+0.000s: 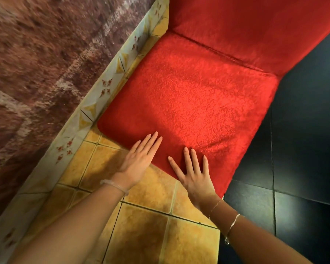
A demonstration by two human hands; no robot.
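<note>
Both hands flat: left hand (139, 159), right hand (193, 173) on red cushion (194, 103).

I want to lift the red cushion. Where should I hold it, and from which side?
Probably its near edge, from the front: the red cushion lies flat, its far end bends up, and left hand and right hand rest flat at that free edge.
</note>
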